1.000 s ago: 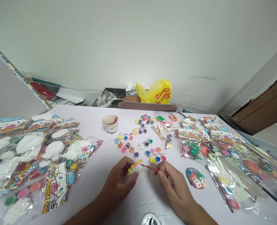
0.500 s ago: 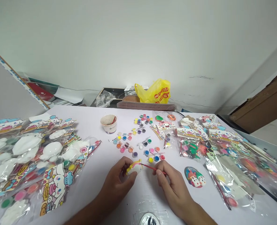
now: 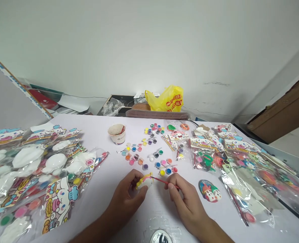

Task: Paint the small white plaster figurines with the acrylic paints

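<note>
Pinched in my left hand [image 3: 129,194] is a small white plaster figure [image 3: 146,182] with yellow and some pink paint along its upper edge. Fingers cover its left side. My right hand [image 3: 183,195] grips a thin red paintbrush [image 3: 161,180] between thumb and fingers. The brush's dark tip meets the top of the figure, or hovers just over it; I cannot tell which. Just beyond the hands lie open paint pots [image 3: 168,171] in yellow, blue, red and other colours. A painted round plaque [image 3: 210,191] with two white faces rests to the right of my right hand.
A paper cup [image 3: 116,133] with a brush inside stands behind the paint pots. Bagged white plaster pieces [image 3: 29,155] crowd the left side; more bagged kits [image 3: 243,182] cover the right. A yellow plastic bag [image 3: 166,98] sits at the back. A round metallic object [image 3: 161,237] is at the front edge.
Both hands keep nearly the same pose, with the brush tip still at the figure's top. The whole view has shifted very slightly.
</note>
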Tool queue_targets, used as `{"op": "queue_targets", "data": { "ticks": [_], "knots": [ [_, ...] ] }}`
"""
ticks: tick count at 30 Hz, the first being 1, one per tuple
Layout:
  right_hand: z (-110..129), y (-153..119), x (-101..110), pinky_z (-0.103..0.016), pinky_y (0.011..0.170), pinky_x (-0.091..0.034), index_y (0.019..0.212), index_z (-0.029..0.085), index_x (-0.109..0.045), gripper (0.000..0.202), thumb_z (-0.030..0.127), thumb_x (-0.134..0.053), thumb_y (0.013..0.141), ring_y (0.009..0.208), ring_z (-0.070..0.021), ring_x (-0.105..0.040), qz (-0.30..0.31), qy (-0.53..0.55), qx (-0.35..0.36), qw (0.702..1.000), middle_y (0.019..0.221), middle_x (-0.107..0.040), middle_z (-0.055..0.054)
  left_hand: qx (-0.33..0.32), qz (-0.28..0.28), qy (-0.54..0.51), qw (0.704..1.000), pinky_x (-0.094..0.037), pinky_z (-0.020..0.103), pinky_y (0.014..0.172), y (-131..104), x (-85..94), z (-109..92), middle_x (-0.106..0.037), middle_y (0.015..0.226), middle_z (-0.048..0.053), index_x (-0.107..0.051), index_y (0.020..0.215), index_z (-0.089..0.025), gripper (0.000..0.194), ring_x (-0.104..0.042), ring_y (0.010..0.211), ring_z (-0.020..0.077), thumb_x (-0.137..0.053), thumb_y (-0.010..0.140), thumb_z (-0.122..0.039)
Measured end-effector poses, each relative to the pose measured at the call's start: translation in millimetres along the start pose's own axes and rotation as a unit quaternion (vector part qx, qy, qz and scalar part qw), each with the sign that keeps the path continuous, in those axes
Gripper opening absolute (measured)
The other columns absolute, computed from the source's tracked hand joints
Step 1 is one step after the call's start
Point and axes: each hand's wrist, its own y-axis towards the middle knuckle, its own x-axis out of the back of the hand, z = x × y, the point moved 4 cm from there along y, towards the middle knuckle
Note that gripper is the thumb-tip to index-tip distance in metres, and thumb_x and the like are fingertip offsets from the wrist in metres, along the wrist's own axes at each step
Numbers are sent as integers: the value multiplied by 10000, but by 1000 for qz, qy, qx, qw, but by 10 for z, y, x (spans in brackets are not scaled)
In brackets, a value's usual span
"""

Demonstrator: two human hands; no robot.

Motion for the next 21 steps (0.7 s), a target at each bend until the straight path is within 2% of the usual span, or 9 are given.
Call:
{"op": "queue_targets", "data": {
  "ticks": [13,21],
  "knots": [
    [20,4,31,-286,614,-355,722,214,-402,334,357,-329,1015,717,-186,-513,-17,-3,19,1000,698,-488,-9,8,6,-3,1000,-363,260,668,-10,2,7,-440,746,-25,-499,846,-200,113,-415,702,153,-518,875,-308],
    [-4,-8,8,-277,591,-339,739,211,-403,317,350,-333,1016,631,-157,-443,-7,-10,13,1000,683,-461,11,5,13,-3,1000,-364,262,666,-1,-2,22,-440,745,-26,-499,848,-202,106,-421,710,155,-520,877,-302]
  ]
}}
